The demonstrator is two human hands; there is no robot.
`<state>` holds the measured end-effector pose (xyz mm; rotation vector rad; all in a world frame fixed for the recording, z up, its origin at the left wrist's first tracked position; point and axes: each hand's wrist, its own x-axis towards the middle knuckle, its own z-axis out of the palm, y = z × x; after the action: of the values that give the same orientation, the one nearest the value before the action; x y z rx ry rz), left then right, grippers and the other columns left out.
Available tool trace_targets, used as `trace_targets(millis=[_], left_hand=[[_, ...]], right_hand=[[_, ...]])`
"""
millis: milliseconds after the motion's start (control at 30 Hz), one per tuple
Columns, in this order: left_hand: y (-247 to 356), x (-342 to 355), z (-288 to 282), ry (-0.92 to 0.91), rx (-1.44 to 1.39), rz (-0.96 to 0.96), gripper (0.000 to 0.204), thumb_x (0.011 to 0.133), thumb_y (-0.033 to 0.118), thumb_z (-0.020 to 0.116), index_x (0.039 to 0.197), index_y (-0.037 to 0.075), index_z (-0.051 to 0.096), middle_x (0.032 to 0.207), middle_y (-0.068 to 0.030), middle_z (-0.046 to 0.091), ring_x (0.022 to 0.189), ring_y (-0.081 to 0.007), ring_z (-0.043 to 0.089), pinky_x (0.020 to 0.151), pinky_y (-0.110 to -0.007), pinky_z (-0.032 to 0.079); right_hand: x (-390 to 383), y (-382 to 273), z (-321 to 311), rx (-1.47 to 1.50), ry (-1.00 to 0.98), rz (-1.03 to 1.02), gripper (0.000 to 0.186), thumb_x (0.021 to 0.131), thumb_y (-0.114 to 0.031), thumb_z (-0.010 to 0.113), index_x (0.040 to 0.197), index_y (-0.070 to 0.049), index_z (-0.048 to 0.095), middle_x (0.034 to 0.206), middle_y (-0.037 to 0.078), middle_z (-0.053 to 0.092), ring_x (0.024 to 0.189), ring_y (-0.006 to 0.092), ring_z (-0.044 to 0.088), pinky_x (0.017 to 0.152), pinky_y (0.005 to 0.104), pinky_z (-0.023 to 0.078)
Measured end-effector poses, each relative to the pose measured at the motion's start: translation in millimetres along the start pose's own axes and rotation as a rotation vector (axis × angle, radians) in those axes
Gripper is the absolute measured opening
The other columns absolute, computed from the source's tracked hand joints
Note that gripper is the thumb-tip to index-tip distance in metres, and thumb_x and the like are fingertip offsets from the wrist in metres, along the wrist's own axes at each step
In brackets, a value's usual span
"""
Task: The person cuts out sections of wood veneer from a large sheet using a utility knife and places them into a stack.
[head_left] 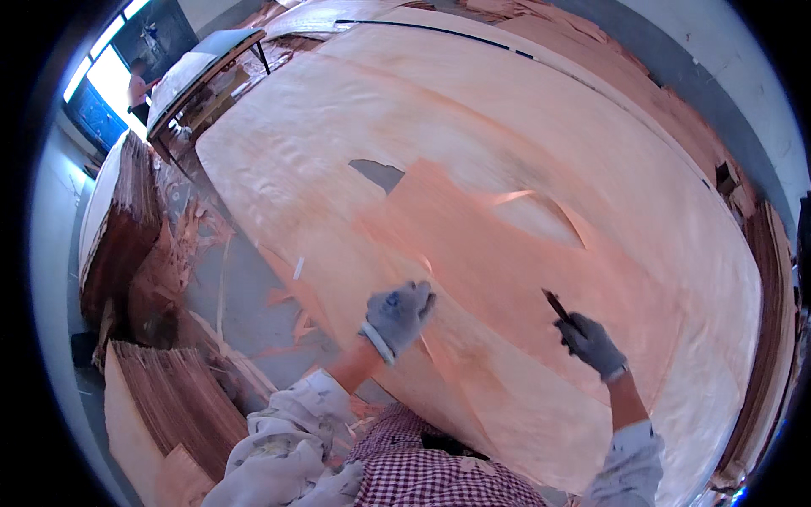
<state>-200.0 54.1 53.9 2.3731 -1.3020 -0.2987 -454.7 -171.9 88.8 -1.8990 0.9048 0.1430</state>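
Left hand (400, 309): showing curled fingers at centre; holding something, I cannot tell.
Right hand (594, 345): gripping dark tool (553, 303), lower right.
Orange sheet (498, 262): lying on pale sheet (287, 135), centre.
Dark gap (382, 175): showing above centre; work seems unfinished.

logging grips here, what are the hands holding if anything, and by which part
The right hand holds a slim dark tool by its near end. Whether the left hand holds anything cannot be told.

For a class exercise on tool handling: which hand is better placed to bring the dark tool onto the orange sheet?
Probably the right hand: it grips the dark tool, with its tip out over the orange sheet. The left hand shows no tool.
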Motion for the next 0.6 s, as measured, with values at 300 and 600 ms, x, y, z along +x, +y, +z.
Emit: trace_targets(millis=[300, 600], left_hand=[[-66.1, 142.5, 3.2, 0.329, 0.249, 0.175, 0.035, 0.078, 0.033, 0.061, 0.1, 0.006, 0.057, 0.113, -0.012, 0.054, 0.106, -0.0301, 0.048, 0.088, -0.046, 0.035], [-74.8, 177.3, 26.2, 0.108, 0.19, 0.004, 0.069, 0.068, 0.048, 0.068, 0.117, 0.003, 0.048, 0.117, -0.0127, 0.052, 0.107, -0.0278, 0.048, 0.085, -0.044, 0.038]], right_hand=[[220.8, -122.4, 72.4, -0.53, 0.084, -0.341, 0.026, 0.09, -0.03, 0.042, 0.092, -0.007, 0.053, 0.077, 0.021, 0.061, 0.075, 0.0389, 0.059, 0.066, 0.0486, 0.044], [314.1, -170.5, 92.0, -0.984, 0.009, -0.387, 0.029, 0.09, -0.028, 0.038, 0.098, -0.007, 0.054, 0.092, 0.02, 0.063, 0.089, 0.0347, 0.062, 0.076, 0.0449, 0.047]])
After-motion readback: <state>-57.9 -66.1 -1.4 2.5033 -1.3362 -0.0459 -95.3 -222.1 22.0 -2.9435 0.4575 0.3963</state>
